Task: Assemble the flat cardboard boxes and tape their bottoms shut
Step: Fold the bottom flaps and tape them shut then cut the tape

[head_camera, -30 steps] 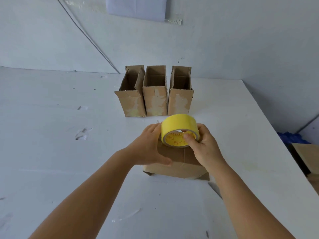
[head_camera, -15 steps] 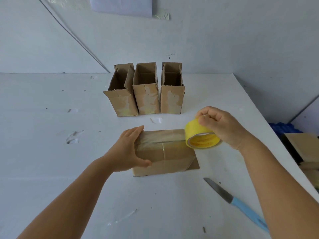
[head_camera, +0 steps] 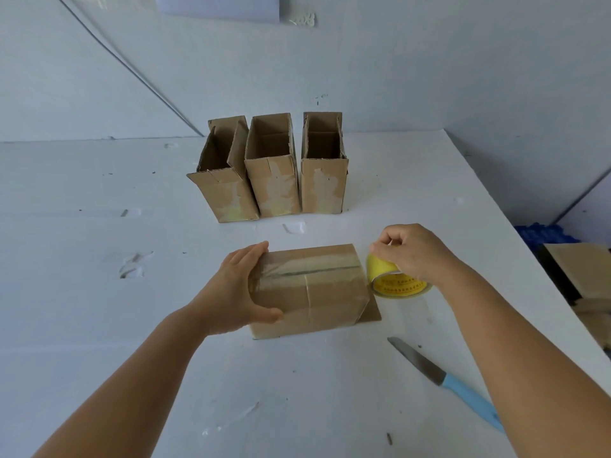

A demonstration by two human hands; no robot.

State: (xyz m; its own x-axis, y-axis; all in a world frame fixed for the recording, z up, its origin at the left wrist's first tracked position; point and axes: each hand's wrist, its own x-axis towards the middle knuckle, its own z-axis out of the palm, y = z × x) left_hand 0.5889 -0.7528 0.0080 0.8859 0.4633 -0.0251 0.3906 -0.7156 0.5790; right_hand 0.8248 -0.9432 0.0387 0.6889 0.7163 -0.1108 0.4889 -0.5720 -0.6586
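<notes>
We find the box (head_camera: 310,289) at the centre of the frame, lying on the white table (head_camera: 99,325) with its taped bottom facing up; clear tape runs along the seam. One flap sticks out flat at its lower right corner. The left hand (head_camera: 241,289) clasps the box's left end, fingers over the top and thumb on the near side. The right hand (head_camera: 413,252), right of centre, grips the yellow tape roll (head_camera: 393,276), fingers curled over its top; the roll sits just beside the box's right end. Three open boxes (head_camera: 274,170) stand upright in a row above centre, touching or nearly so. A knife (head_camera: 446,381) with a blue handle lies at the lower right, apart from the box. Cardboard (head_camera: 582,272) shows at the right edge.
</notes>
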